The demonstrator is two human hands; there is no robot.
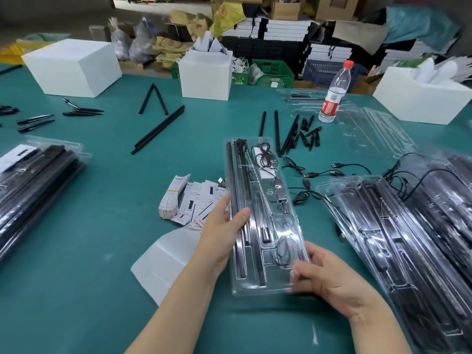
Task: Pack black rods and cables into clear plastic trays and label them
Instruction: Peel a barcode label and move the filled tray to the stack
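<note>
Teal-covered bench carries the work, with stacked cartons and crates blurred behind it. At its centre lies a long clear plastic tray, holding black rods along its left channels and a coiled black cable with an inline switch on its right side. The left hand grips the tray's left edge near mid-length, thumb laid over the rods and fingers curled beneath. The right hand clasps the tray's near right corner, fingers closed on the rim; that area is blurred.

Just left of the tray sits a banded bundle of white printed labels, with loose labels fanned beside it, and a white sheet under the left forearm. Beyond the tray, loose black rods and short black spikes are scattered. Right of the tray lie loose black USB cables and a stack of filled clear trays. Far left of the tray is another filled stack. A clear water bottle with red cap and white boxes stand beyond.
</note>
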